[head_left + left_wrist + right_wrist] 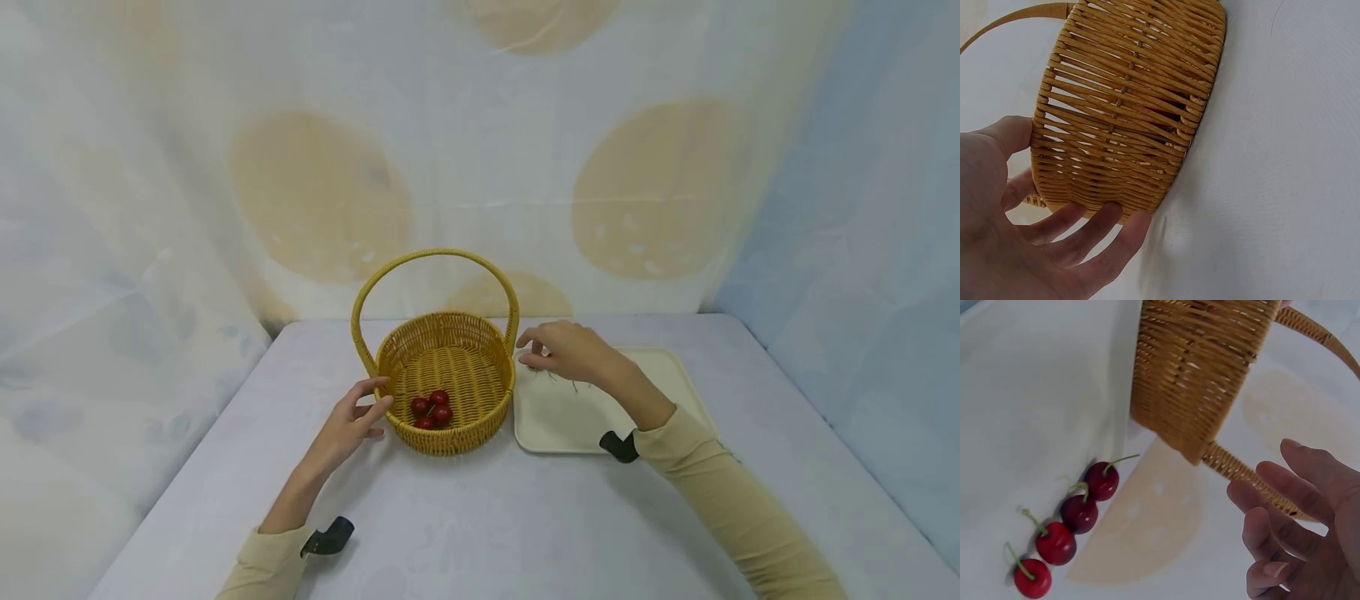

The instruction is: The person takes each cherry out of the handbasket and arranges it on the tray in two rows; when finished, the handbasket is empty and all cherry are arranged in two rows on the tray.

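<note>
A round yellow-brown wicker basket (495,425) with a tall arched handle (437,252) stands on the table. Several dark red cherries (441,413) lie inside, toward its near left. My left hand (352,427) holds the basket's left side, thumb at the rim and other fingers against the woven wall (1116,119). Over the tray's far left corner hovers my right hand (566,348), its fingers loosely bent with nothing between them. Several cherries with green stems, one a bright red cherry (1032,578), lie in a row along the tray's edge; in the head view the right hand mostly hides them.
A cream rectangular tray (570,429) lies just right of the basket. The table (465,533) has a white cloth, and patterned curtains (480,150) hang behind and at both sides. Each wrist carries a black camera mount (618,447).
</note>
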